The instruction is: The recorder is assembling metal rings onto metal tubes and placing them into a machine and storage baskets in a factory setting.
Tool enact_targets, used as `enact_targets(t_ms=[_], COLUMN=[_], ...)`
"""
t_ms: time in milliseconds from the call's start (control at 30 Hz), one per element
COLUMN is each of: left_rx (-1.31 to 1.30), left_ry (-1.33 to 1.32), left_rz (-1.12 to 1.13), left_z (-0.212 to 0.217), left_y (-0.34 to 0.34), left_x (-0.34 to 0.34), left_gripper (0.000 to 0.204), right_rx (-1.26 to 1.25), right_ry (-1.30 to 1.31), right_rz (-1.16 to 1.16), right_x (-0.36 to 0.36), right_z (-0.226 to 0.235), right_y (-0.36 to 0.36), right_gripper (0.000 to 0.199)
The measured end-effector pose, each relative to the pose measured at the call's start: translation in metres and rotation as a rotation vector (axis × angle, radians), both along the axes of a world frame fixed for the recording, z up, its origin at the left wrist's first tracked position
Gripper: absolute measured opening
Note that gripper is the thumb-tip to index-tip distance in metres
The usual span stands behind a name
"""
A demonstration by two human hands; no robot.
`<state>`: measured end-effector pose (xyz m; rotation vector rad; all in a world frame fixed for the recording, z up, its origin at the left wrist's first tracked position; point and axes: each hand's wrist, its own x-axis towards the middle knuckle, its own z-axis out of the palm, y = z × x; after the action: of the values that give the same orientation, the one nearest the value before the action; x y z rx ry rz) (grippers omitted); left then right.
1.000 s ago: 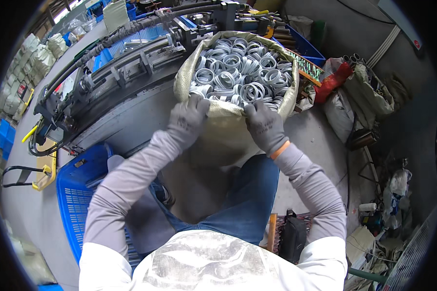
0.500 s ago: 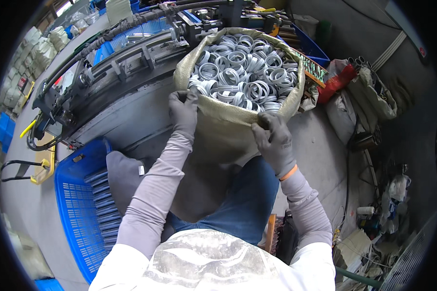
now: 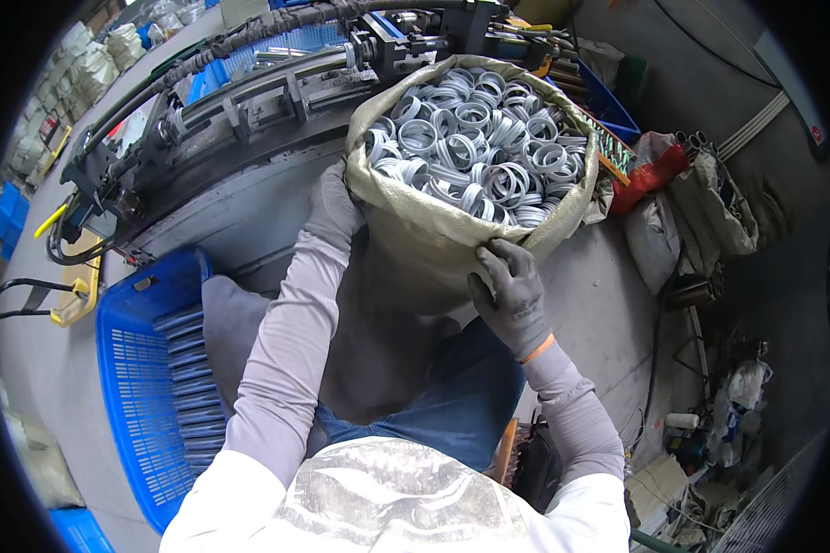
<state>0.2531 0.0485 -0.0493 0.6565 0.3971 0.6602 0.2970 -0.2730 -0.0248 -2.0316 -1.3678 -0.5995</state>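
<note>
A woven beige sack [image 3: 433, 249] stands in front of me, its rolled rim wide around a heap of grey metal rings [image 3: 475, 138]. My left hand [image 3: 335, 205], in a grey glove, is against the sack's left side just under the rim; its fingers are mostly hidden. At the front of the sack is my right hand [image 3: 514, 300], gloved likewise, with an orange band at the wrist. Its fingertips touch the cloth below the rim, and the thumb stands apart from the bent fingers.
Left of the sack runs a long dark machine [image 3: 240, 120] with rods and hoses. A blue plastic crate [image 3: 124, 369] holding several metal tubes stands at my left, near a yellow-framed cart [image 3: 76, 300]. Filled sacks [image 3: 655, 230] and a red bag [image 3: 650, 180] lie at the right.
Both hands were pinching the front rim. The left has shifted outward to the sack's left side; the right has let go and dropped slightly below the rim. The view has shifted a little.
</note>
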Motion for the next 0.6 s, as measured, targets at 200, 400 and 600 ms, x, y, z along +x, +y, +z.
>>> enact_targets(t_ms=[200, 400, 600], left_rx=[0.603, 1.437, 1.891], left_ry=[0.632, 0.653, 1.178], left_rz=[0.202, 0.411, 0.099], left_z=[-0.002, 0.118, 0.132], left_y=[0.060, 0.040, 0.031], left_x=[-0.030, 0.013, 0.091], left_gripper=[0.027, 0.040, 0.050], right_rx=[0.107, 0.244, -0.349], right_ry=[0.092, -0.098, 0.094], right_rz=[0.041, -0.138, -0.312], right_x=[0.006, 0.171, 0.332], right_z=[0.057, 0.149, 0.157], right_y=[-0.014, 0.020, 0.153], right_gripper=[0.036, 0.031, 0.055])
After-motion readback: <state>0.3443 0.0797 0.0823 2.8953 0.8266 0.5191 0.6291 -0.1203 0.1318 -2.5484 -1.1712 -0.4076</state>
